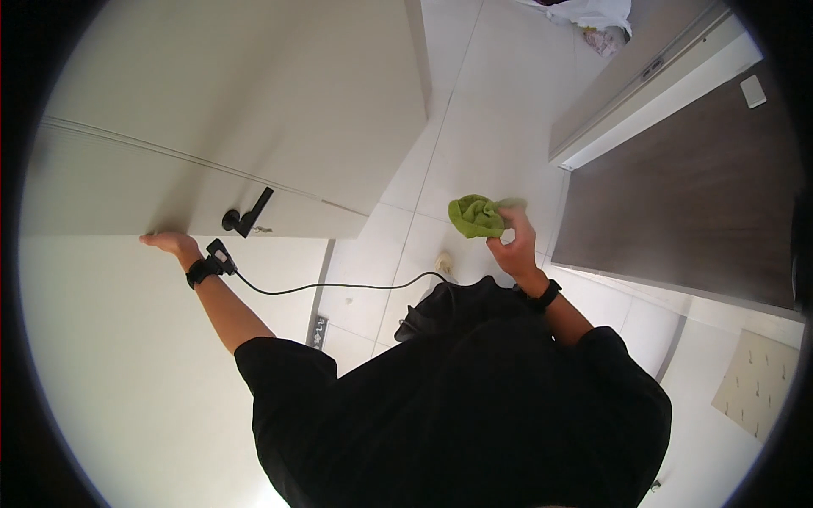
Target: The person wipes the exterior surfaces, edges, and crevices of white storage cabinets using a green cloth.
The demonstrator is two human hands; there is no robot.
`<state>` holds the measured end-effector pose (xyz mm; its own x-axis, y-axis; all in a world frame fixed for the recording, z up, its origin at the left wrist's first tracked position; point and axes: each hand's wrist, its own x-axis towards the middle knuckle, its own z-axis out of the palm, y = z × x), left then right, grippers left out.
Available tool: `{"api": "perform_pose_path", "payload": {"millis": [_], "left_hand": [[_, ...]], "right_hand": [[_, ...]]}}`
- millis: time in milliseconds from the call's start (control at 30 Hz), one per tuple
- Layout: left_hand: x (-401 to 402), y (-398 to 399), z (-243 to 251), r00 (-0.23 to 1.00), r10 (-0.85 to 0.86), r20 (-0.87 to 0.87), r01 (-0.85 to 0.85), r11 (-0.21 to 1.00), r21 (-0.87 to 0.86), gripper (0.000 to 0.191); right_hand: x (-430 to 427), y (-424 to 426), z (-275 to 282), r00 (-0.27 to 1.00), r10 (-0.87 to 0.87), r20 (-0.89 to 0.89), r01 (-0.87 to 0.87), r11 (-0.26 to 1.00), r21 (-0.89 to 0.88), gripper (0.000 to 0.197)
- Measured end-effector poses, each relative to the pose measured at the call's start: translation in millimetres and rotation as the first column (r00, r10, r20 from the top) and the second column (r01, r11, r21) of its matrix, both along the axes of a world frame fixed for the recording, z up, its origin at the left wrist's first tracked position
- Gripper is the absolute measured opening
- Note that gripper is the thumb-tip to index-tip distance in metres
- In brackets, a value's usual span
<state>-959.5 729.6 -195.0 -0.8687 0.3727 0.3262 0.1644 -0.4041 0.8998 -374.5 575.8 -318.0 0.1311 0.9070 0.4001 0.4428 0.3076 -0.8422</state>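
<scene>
My right hand (516, 244) holds a bunched green cloth (476, 216) between thumb and fingers, out in front of my body above the tiled floor. Off to the left, my left hand (170, 242) touches the edge of a cream door (305, 101). Its fingers point away from me along that edge, and whether they grip it is not visible. A black lever handle (251, 213) sits on the door near this hand, with a key (262, 229) in the lock below it.
A black cable (356, 286) runs from a small device (220, 256) at my left wrist to my waist. A dark brown panel (679, 190) stands to the right beside a door frame (641, 82). A white plastic bag (594, 13) lies at the far end of the tiled floor (495, 108).
</scene>
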Motion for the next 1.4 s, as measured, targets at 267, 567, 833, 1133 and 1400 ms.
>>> {"api": "perform_pose_path", "payload": {"millis": [267, 567, 833, 1133, 1400], "left_hand": [[40.2, 1.7, -1.9, 0.988, -0.135, 0.079, 0.130, 0.989, 0.063, 0.070], [31.8, 34.1, -87.8, 0.898, -0.430, 0.091, 0.435, 0.899, -0.054, 0.055], [17.8, 96.7, -166.0, 0.694, -0.717, 0.068, 0.702, 0.652, -0.285, 0.034], [-49.6, 245.3, -226.5, -0.039, -0.948, -0.316, 0.731, 0.189, -0.656, 0.032], [-120.3, 462.8, -167.2, -0.392, -0.713, -0.581, 0.709, 0.168, -0.684, 0.042]], "right_hand": [[-5.1, 3.0, -0.3, 0.997, -0.041, 0.062, 0.040, 0.999, 0.018, 0.038], [-126.0, 102.5, 12.4, 1.000, 0.022, -0.001, -0.022, 0.992, -0.124, 0.037], [-296.7, 211.2, -3.6, 0.907, 0.176, -0.382, -0.258, 0.950, -0.175, 0.031], [-460.1, 336.0, -27.7, 0.778, -0.338, -0.530, 0.290, 0.941, -0.173, 0.027], [-555.3, 465.6, 17.9, 0.676, -0.590, -0.442, 0.656, 0.754, -0.003, 0.022]]}}
